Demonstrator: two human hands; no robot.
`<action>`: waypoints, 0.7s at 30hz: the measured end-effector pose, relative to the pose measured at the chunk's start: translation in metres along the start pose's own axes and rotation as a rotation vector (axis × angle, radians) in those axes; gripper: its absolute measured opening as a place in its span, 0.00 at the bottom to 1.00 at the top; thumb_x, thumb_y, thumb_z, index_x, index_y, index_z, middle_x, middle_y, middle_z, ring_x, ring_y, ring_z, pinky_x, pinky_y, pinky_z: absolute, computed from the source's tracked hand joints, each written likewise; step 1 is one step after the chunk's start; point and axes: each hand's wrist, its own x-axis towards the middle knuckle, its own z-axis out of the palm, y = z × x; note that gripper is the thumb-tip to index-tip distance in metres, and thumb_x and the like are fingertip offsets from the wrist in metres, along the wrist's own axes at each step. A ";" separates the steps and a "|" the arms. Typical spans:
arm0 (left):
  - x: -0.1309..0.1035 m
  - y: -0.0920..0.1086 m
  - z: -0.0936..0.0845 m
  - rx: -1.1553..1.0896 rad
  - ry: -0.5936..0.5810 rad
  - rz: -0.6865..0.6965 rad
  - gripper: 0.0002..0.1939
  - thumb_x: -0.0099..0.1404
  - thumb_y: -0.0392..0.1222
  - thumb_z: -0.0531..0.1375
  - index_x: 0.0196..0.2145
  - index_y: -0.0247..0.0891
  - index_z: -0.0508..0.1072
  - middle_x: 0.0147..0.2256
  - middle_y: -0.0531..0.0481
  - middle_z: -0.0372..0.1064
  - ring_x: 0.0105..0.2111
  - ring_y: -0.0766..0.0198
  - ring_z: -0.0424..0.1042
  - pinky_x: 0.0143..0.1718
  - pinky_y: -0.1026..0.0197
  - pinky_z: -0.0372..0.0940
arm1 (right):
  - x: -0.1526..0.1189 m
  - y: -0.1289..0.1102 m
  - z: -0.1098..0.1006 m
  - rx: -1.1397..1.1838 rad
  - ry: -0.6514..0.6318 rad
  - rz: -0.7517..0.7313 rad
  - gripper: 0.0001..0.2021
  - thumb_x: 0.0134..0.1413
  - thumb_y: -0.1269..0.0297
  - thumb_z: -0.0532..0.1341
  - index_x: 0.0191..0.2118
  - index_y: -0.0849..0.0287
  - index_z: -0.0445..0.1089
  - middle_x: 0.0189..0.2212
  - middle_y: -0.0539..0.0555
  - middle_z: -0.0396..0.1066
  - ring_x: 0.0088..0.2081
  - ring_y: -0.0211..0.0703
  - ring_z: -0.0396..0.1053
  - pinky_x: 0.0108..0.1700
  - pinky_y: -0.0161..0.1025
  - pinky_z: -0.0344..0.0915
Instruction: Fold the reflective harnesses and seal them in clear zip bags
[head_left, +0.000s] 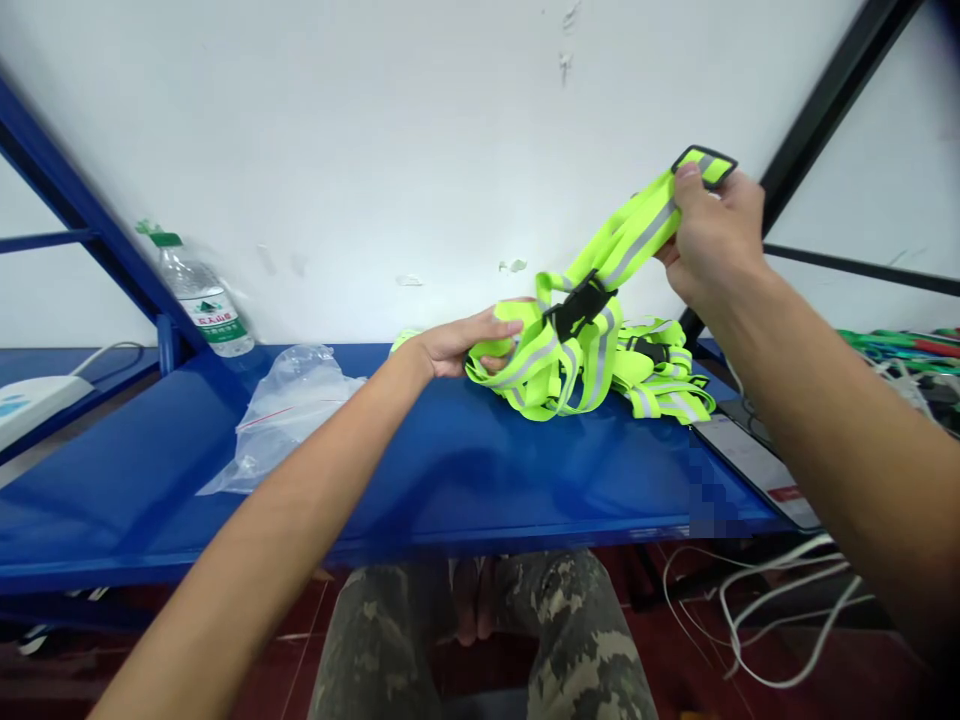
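Observation:
A neon-yellow reflective strap [637, 240] with grey stripes and a black buckle stretches between my two hands above the blue table. My right hand [712, 230], raised at the right, pinches its upper end near a black-edged patch. Lower down, my left hand [472, 340] has its fingers closed round the looped part of the strap. The black plastic buckle [581, 305] hangs between the hands. Behind and to the right, more folded yellow straps [664, 375] lie on the table, partly covered by the held loops.
Left on the blue table [465, 480] lie clear plastic bags [292, 400]; a water bottle [202, 295] leans by the wall. A tablet-like device [757, 465] sits at the right edge, with white cables [780, 610] hanging below. A white box [37, 400] stands far left.

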 end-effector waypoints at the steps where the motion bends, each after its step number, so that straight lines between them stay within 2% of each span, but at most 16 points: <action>1: -0.004 0.002 -0.006 0.042 -0.054 -0.057 0.29 0.53 0.48 0.71 0.51 0.44 0.69 0.38 0.47 0.75 0.29 0.61 0.75 0.23 0.64 0.67 | 0.003 0.001 -0.002 0.023 0.038 0.008 0.05 0.67 0.71 0.52 0.36 0.56 0.58 0.41 0.54 0.68 0.38 0.38 0.72 0.42 0.44 0.71; 3: -0.011 0.008 -0.020 0.090 -0.049 -0.156 0.31 0.51 0.41 0.72 0.52 0.47 0.70 0.39 0.47 0.75 0.29 0.63 0.75 0.22 0.66 0.64 | 0.008 0.002 -0.006 0.062 0.124 0.021 0.08 0.66 0.73 0.52 0.34 0.56 0.56 0.44 0.55 0.67 0.39 0.38 0.72 0.42 0.44 0.72; 5: -0.020 0.017 -0.034 0.126 0.029 -0.157 0.30 0.51 0.41 0.71 0.53 0.48 0.71 0.40 0.46 0.75 0.30 0.64 0.74 0.22 0.66 0.64 | 0.012 0.003 -0.009 0.079 0.181 0.028 0.09 0.64 0.77 0.53 0.34 0.57 0.56 0.44 0.54 0.67 0.39 0.38 0.73 0.42 0.44 0.72; 8: -0.035 0.033 -0.044 0.264 0.053 -0.138 0.33 0.45 0.42 0.73 0.51 0.47 0.74 0.41 0.46 0.75 0.33 0.61 0.74 0.24 0.66 0.65 | 0.014 0.002 -0.015 0.065 0.115 0.021 0.09 0.62 0.78 0.55 0.34 0.58 0.57 0.43 0.56 0.69 0.41 0.39 0.74 0.42 0.43 0.71; 11: -0.050 0.048 -0.042 0.452 0.142 -0.141 0.29 0.39 0.40 0.74 0.42 0.46 0.77 0.34 0.49 0.74 0.32 0.58 0.74 0.25 0.63 0.66 | 0.016 -0.001 -0.022 0.022 -0.003 0.062 0.09 0.61 0.76 0.58 0.33 0.58 0.58 0.47 0.58 0.70 0.45 0.42 0.74 0.42 0.42 0.71; 14: -0.058 0.057 -0.041 0.477 0.284 -0.025 0.17 0.46 0.44 0.73 0.34 0.41 0.77 0.26 0.49 0.68 0.29 0.58 0.72 0.27 0.59 0.66 | 0.017 -0.008 -0.029 0.012 -0.004 0.130 0.10 0.58 0.74 0.62 0.33 0.57 0.59 0.50 0.58 0.70 0.49 0.43 0.72 0.43 0.41 0.71; 17: -0.061 0.066 -0.049 0.429 0.381 0.149 0.13 0.53 0.47 0.71 0.32 0.39 0.75 0.25 0.49 0.63 0.31 0.58 0.71 0.30 0.57 0.66 | 0.016 -0.019 -0.037 0.016 0.006 0.163 0.09 0.58 0.78 0.60 0.32 0.58 0.61 0.53 0.59 0.68 0.51 0.39 0.70 0.45 0.36 0.69; 21: -0.067 0.082 -0.060 0.324 0.474 0.356 0.06 0.61 0.42 0.66 0.33 0.38 0.73 0.24 0.52 0.62 0.31 0.63 0.69 0.33 0.57 0.66 | 0.013 -0.038 -0.051 -0.067 -0.158 0.220 0.10 0.57 0.81 0.59 0.30 0.61 0.68 0.51 0.58 0.70 0.49 0.36 0.70 0.47 0.34 0.68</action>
